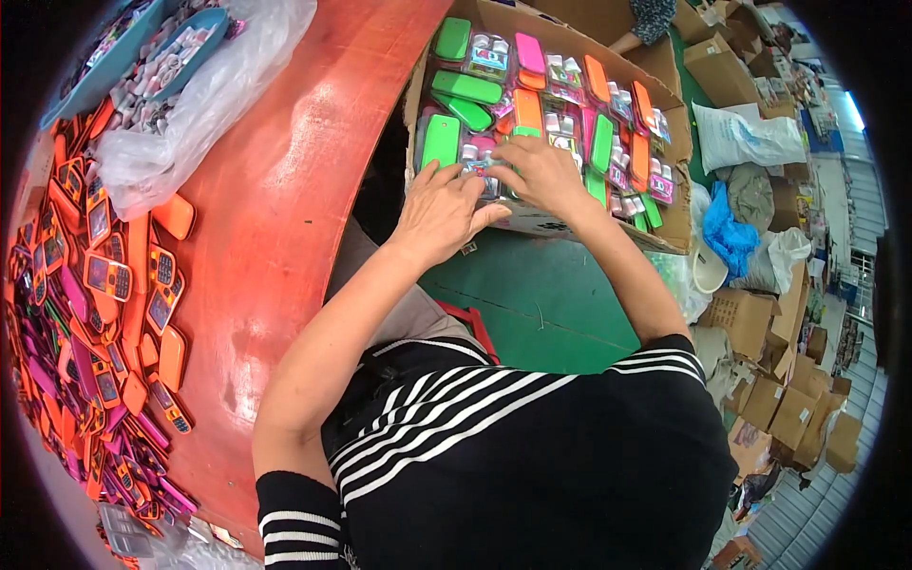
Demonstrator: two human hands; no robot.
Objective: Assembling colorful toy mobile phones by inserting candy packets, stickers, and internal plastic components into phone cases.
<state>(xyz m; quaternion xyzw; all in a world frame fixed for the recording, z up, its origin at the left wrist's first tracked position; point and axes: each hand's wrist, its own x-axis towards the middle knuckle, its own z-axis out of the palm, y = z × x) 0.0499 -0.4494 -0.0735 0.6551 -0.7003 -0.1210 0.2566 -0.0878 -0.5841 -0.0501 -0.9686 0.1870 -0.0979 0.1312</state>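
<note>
In the head view, a cardboard box (676, 224) is packed with clear plastic packs of toy phones in green, pink and orange, with small white pieces beside them. My left hand (439, 211) lies at the box's near edge, fingers spread over a pack with a green toy phone (441, 141) and thumb stretched toward the right. Beside it, my right hand (543, 175) reaches down with bent, parted fingers that touch the same part of the load. Between my fingertips shows a small piece of a clear pack (482, 172); its lower part is hidden.
A red table (271, 180) stands at my left, heaped with orange and magenta toy phones (104, 275). A plastic bag (218, 104) and blue trays (195, 52) lie at its far end. Sacks (746, 138) and cartons (774, 408) fill the right. Another person's sleeve (652, 17) shows beyond the box.
</note>
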